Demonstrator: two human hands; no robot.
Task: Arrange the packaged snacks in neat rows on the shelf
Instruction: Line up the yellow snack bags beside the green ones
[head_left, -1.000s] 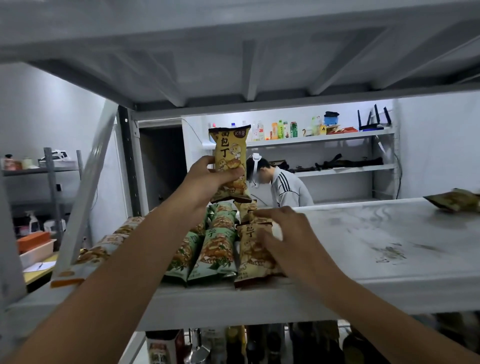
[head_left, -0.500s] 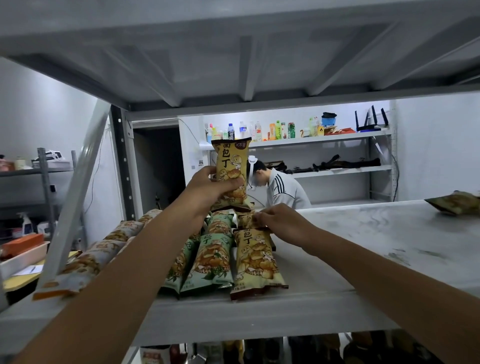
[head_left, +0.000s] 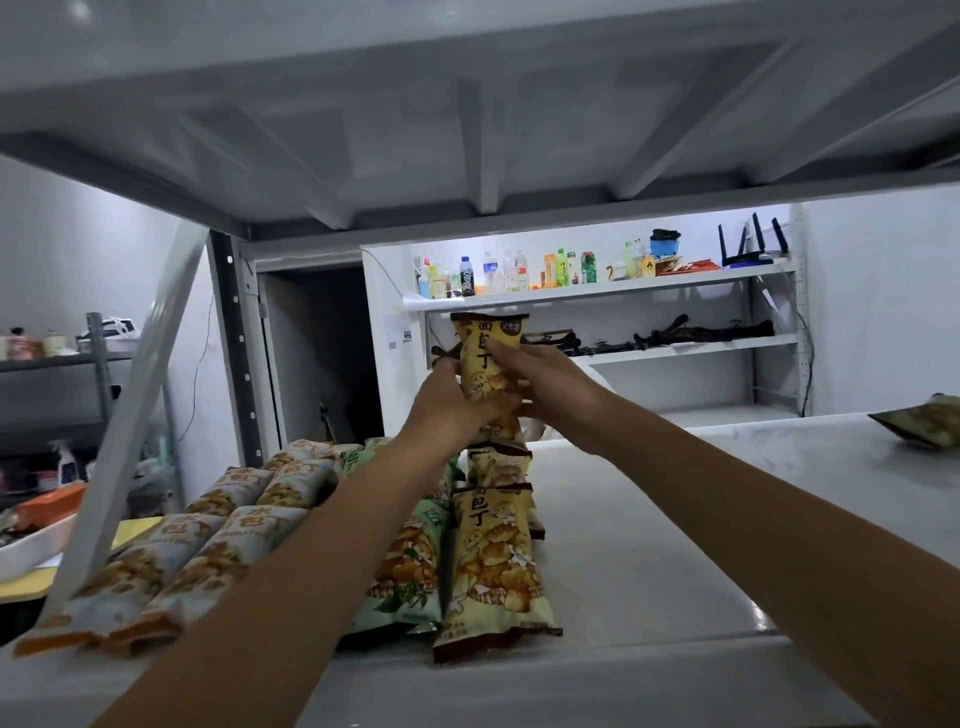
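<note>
The left hand (head_left: 457, 410) and right hand (head_left: 553, 395) both grip one yellow pack (head_left: 488, 351), upright above the far end of the yellow row (head_left: 493, 561). The row's front pack reaches the front edge of the shelf (head_left: 675, 530). Green packs (head_left: 410, 571) lie against the row's left side. Right of the row the shelf is bare up to a lone pack (head_left: 922, 426).

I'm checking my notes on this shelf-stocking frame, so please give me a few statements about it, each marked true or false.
1. The left hand and the right hand both grip the raised yellow packet. True.
2. The raised yellow packet lies flat on the shelf. False: it is held upright above the far end of the yellow row.
3. The green packets lie between the pale packets and the yellow row. True.
4. The stray packet touches the yellow row. False: it lies apart, at the shelf's far right.
</note>
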